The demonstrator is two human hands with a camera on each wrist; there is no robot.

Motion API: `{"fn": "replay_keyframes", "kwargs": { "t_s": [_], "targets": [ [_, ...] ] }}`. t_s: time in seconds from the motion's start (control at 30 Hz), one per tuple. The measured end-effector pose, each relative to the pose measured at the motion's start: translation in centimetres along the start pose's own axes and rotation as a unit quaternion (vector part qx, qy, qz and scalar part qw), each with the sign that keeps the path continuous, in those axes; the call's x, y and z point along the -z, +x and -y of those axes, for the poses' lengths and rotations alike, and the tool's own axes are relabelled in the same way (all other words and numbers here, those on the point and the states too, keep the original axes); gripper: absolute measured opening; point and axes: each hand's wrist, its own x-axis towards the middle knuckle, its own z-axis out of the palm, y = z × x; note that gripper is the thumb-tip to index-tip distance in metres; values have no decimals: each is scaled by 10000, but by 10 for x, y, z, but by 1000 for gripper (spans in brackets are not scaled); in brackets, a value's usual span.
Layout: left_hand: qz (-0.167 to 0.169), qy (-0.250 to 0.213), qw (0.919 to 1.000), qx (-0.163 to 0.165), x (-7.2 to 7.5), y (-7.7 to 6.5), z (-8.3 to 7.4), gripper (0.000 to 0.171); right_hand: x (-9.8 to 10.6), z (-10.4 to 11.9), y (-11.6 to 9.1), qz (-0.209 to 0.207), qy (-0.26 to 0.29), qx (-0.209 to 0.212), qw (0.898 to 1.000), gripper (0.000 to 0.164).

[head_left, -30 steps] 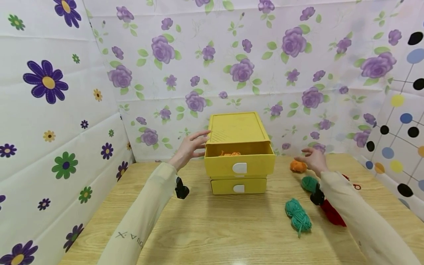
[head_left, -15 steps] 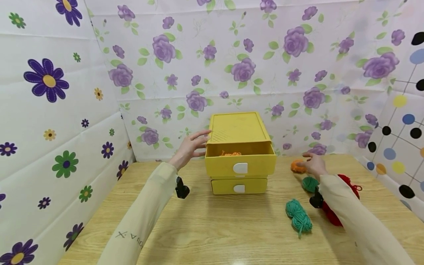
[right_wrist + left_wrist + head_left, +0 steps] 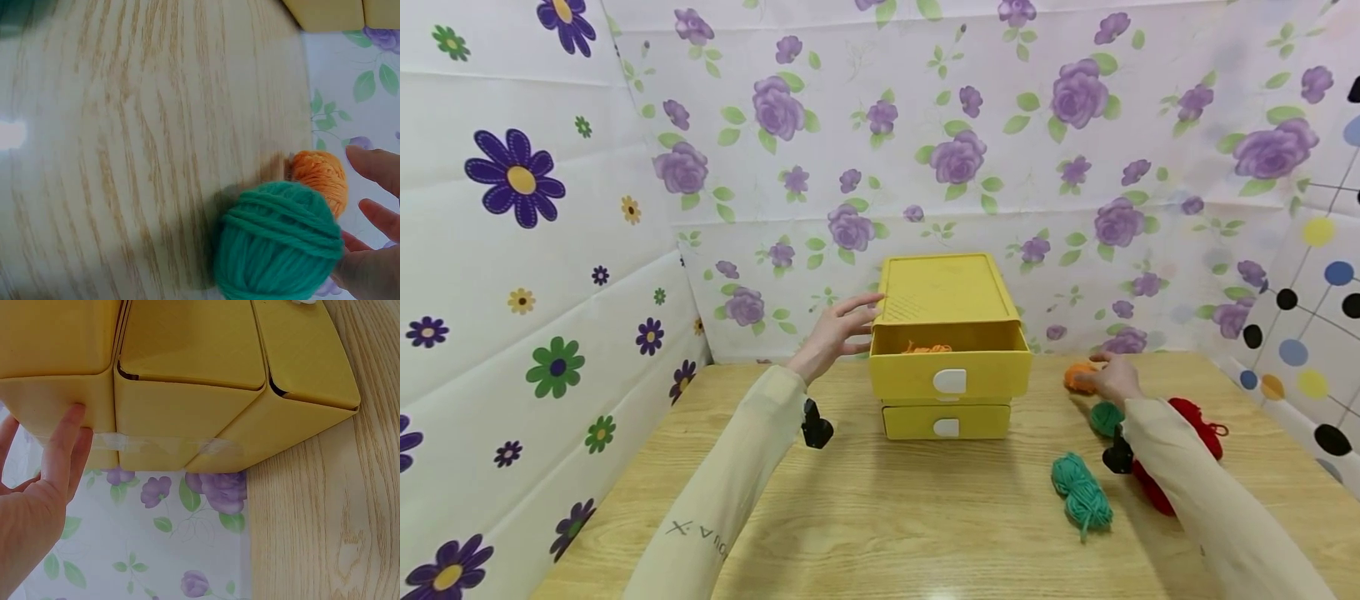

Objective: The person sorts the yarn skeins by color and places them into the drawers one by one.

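Note:
A yellow drawer cabinet [image 3: 946, 287] stands at the back, its upper drawer [image 3: 902, 379] pulled out with orange yarn [image 3: 928, 348] inside. My left hand [image 3: 838, 335] rests its fingertips against the cabinet's left side wall, fingers loosely spread. To the right, my right hand [image 3: 1118, 380] is at a small orange yarn ball [image 3: 1077, 377], partly covering it in the head view. Thumb and fingers stand apart beside that ball in the right wrist view, where a green yarn ball [image 3: 275, 244] looms in front.
A teal yarn skein [image 3: 1082, 493] lies on the wooden table [image 3: 880, 517] nearer the front. Red yarn [image 3: 1201, 427] shows on both sides of the right forearm. The lower drawer [image 3: 910, 422] is closed. Patterned cloth [image 3: 820, 167] walls the table's back and sides.
My right hand has lowered slightly toward the orange yarn ball, and the right forearm has shifted, uncovering more red yarn. The left hand stays at the cabinet. The view has turned slightly left.

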Motion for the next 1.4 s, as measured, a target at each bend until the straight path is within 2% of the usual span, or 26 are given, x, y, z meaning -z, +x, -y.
{"fn": "replay_keyframes", "kwargs": {
  "t_s": [0.3,0.4,0.63,0.97,1.23,1.4],
  "targets": [
    [40,3,10000,-10,-2,1,-1,41,-1,-5,3,-25,-172,34,9998,62],
    [63,-47,10000,-2,-1,1,-1,41,-1,-6,6,98,-223,103,9997,65],
    [144,-143,9998,41,0,0,-2,41,-3,-12,9,419,64,55,9991,66],
    [106,-64,9999,27,-1,0,-3,40,-5,-12,5,-15,-609,386,9974,47],
    [84,-53,9999,71,-2,0,0,39,-7,-14,7,-50,-703,654,9954,42],
    [-25,-51,9999,83,-1,0,0,38,-5,-13,12,-19,-487,824,9954,41]
  ]
}}
